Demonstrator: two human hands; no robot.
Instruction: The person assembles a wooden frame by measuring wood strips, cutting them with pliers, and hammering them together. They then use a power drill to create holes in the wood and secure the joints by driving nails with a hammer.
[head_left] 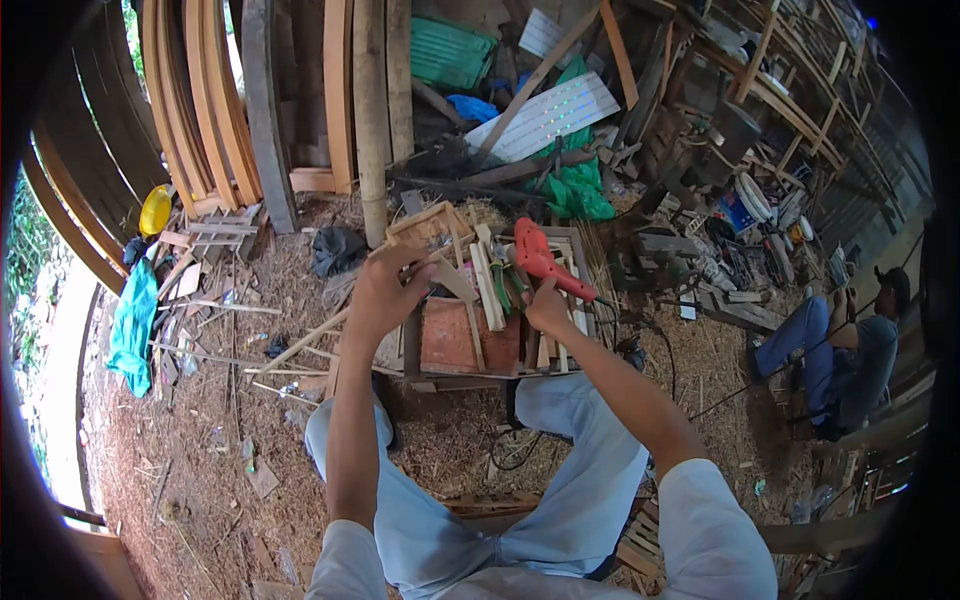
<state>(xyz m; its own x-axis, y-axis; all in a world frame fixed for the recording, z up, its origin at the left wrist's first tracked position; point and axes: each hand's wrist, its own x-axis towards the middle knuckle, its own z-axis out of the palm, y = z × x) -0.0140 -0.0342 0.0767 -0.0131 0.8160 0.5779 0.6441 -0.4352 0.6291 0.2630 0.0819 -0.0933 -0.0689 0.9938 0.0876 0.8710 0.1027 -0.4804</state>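
Observation:
My left hand (388,290) is raised over the left side of a low work table (412,340). Its thumb and fingers pinch a flat, pale piece of wood (457,281), which slants down to the right. My right hand (547,308) is closed at the right part of the table, just below a red power drill (540,258). What its fingers hold is hidden; a green object (501,287) shows beside them. Between my hands lie narrow wood strips (488,275). A reddish-brown board (447,335) lies nearer to me, and an open wooden box (420,226) sits behind.
Wood shavings and sticks (285,345) litter the floor. A black bag (338,250) lies left of the table. Bamboo poles (371,130) stand behind it, near curved wooden pieces (205,110). A person (862,350) sits at the right. A cord (668,350) runs from the drill side.

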